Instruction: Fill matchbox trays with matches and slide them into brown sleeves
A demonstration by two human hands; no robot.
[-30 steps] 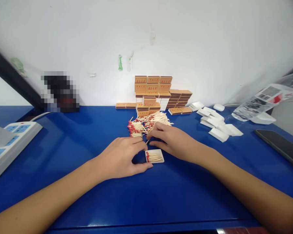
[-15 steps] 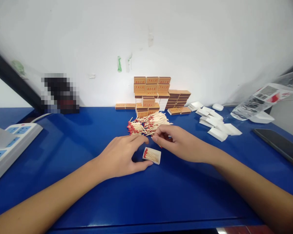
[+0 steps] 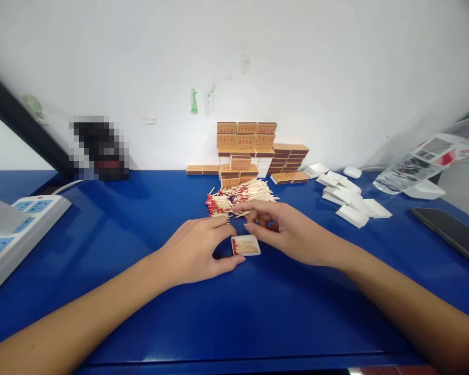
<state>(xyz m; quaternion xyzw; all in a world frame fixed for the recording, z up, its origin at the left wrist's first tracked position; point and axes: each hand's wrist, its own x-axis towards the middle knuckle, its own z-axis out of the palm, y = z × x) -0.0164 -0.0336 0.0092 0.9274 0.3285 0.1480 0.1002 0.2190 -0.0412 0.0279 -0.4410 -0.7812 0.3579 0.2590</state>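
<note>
A small white matchbox tray (image 3: 257, 245) lies on the blue table, with a layer of red-headed matches (image 3: 244, 246) in it, heads to the left. My left hand (image 3: 197, 250) curves around its left side, thumb on the near edge and fingers at the far edge. Just beyond the tray's right corner is my right hand (image 3: 287, 232), its index finger stretched toward the loose match pile (image 3: 258, 192). Between its thumb and curled fingers the pale end of a match (image 3: 245, 224) shows; the rest is hidden.
Stacked orange matchboxes (image 3: 245, 140) stand against the wall behind the pile. Several empty white trays (image 3: 352, 214) lie to the right, near a tilted plastic bottle (image 3: 410, 161) and a dark phone (image 3: 449, 234). At the left edge sits a power strip (image 3: 31, 219).
The tray has turned slightly, its edges now more level, and my left fingers have closed onto it. My right index finger has straightened out toward the pile. The view has shifted a little.
</note>
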